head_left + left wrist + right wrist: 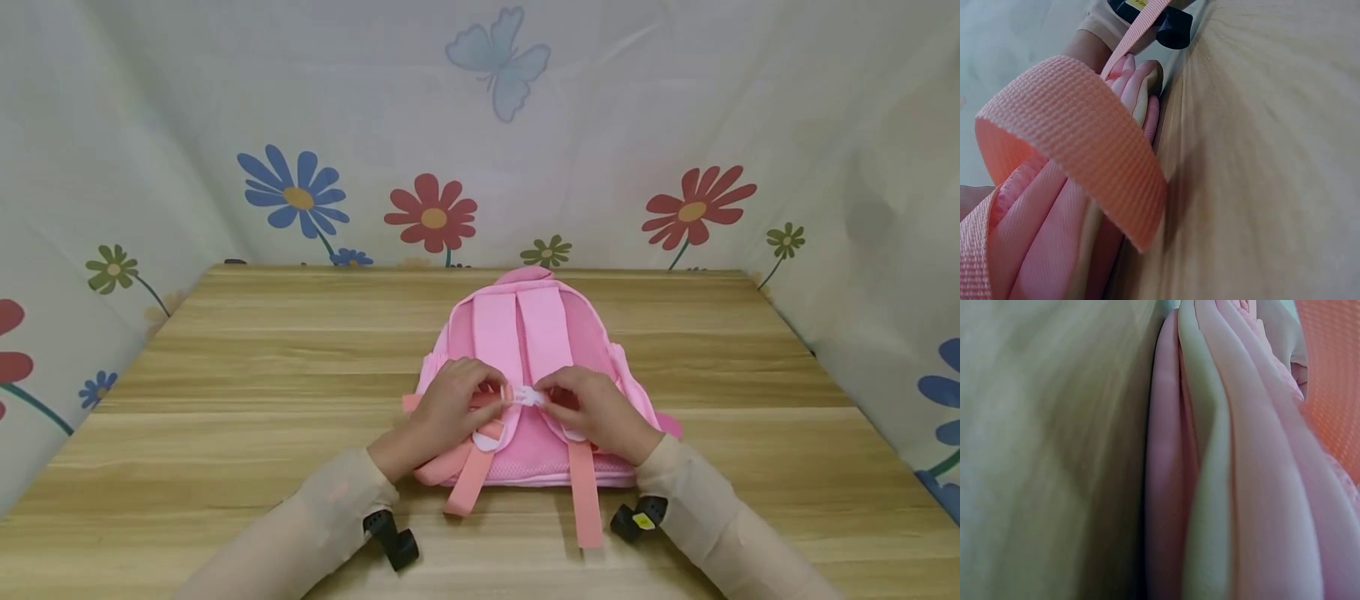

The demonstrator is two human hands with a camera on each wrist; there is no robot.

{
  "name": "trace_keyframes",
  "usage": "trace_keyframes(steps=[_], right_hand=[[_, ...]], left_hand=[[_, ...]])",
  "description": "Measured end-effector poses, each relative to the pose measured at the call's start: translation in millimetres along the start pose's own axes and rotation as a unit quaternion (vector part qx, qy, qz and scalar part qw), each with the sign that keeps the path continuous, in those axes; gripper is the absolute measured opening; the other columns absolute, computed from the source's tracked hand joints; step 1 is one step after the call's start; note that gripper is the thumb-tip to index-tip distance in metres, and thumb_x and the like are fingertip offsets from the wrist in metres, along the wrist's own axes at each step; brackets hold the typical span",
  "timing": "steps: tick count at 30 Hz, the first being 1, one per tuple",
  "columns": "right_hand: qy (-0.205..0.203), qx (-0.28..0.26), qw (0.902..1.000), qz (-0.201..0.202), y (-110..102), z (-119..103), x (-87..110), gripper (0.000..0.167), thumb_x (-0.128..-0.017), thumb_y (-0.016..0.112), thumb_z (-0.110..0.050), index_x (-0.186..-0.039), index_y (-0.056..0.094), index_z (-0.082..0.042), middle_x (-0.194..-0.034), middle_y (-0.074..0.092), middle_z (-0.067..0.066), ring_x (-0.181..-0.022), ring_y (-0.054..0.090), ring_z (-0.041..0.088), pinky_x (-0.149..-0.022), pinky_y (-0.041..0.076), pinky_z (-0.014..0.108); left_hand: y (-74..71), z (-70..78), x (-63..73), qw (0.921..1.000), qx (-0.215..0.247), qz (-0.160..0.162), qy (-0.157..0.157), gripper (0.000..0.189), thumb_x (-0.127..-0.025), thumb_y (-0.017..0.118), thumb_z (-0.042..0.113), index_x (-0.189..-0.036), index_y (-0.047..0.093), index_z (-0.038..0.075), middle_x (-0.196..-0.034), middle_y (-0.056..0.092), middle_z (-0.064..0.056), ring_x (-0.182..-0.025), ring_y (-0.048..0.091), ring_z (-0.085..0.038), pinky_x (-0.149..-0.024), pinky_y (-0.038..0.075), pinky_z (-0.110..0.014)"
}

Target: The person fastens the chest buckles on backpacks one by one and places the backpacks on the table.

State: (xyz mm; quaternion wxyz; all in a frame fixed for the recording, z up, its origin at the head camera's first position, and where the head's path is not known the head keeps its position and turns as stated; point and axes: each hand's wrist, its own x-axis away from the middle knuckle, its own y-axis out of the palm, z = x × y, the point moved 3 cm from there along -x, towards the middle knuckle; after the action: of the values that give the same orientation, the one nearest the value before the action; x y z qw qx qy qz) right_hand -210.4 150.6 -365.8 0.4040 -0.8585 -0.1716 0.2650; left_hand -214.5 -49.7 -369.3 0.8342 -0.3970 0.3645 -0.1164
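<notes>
A pink backpack lies on the wooden table, its two padded shoulder straps facing up. Over its lower middle, both hands meet at a white plastic side-release buckle. The left hand pinches the buckle's left end by its orange webbing. Thumb and fingers of the right hand pinch the right end. The two halves touch or overlap; whether they are locked I cannot tell. In the left wrist view a loop of orange webbing covers much of the bag. The right wrist view shows the bag's layered side.
Loose orange strap ends hang over the bag's near edge onto the table. A black wrist camera sits under the left forearm, another under the right. Flower-printed fabric encloses the back and sides.
</notes>
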Motion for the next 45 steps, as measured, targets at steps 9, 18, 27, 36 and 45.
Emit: trace_keyframes(steps=[9,18,27,36,45], right_hand=[[0.009,0.007,0.9999,-0.007,-0.2,0.3,-1.2,0.02,-0.085,0.071,-0.009,-0.106,0.07,-0.008,-0.097,0.07,0.003,-0.088,0.06,0.012,-0.079,0.054,0.029],[0.02,0.026,0.9993,-0.019,-0.6,-1.9,-1.3,0.023,-0.085,0.071,-0.01,-0.108,0.071,-0.009,-0.1,0.071,0.003,-0.091,0.061,0.013,-0.082,0.054,0.032],[0.018,0.032,0.9992,-0.017,-0.3,-2.7,-0.7,0.024,-0.085,0.072,-0.01,-0.109,0.071,-0.009,-0.099,0.071,0.003,-0.09,0.06,0.013,-0.082,0.054,0.033],[0.018,0.035,0.9992,-0.013,0.9,-5.3,-1.2,0.024,-0.085,0.072,-0.01,-0.109,0.071,-0.008,-0.099,0.071,0.003,-0.089,0.061,0.013,-0.08,0.054,0.033],[0.014,0.04,0.999,-0.013,2.6,-6.0,-1.4,0.025,-0.085,0.071,-0.009,-0.109,0.071,-0.007,-0.1,0.072,0.004,-0.09,0.062,0.015,-0.081,0.054,0.035]], left_hand=[[0.2,0.0,-1.6,0.9999,0.0,-0.011,-0.011,0.02,-0.082,0.075,0.019,-0.098,0.067,0.01,-0.09,0.067,-0.001,-0.083,0.055,-0.014,-0.079,0.043,-0.032],[2.8,-2.6,-2.0,0.9999,-0.002,-0.015,-0.008,0.021,-0.082,0.076,0.02,-0.099,0.068,0.01,-0.09,0.068,0.0,-0.083,0.056,-0.014,-0.079,0.044,-0.031],[1.9,-0.9,-1.4,0.9998,-0.003,-0.017,-0.009,0.02,-0.082,0.076,0.019,-0.099,0.068,0.011,-0.09,0.068,0.001,-0.083,0.055,-0.014,-0.078,0.044,-0.03],[1.2,-0.9,-1.0,0.9997,-0.002,-0.021,-0.009,0.021,-0.081,0.077,0.019,-0.099,0.068,0.01,-0.09,0.068,0.0,-0.084,0.056,-0.014,-0.079,0.045,-0.031],[1.0,-1.6,-0.7,0.9994,0.0,-0.031,-0.016,0.022,-0.081,0.077,0.019,-0.1,0.068,0.011,-0.091,0.069,0.001,-0.084,0.056,-0.013,-0.079,0.045,-0.03]])
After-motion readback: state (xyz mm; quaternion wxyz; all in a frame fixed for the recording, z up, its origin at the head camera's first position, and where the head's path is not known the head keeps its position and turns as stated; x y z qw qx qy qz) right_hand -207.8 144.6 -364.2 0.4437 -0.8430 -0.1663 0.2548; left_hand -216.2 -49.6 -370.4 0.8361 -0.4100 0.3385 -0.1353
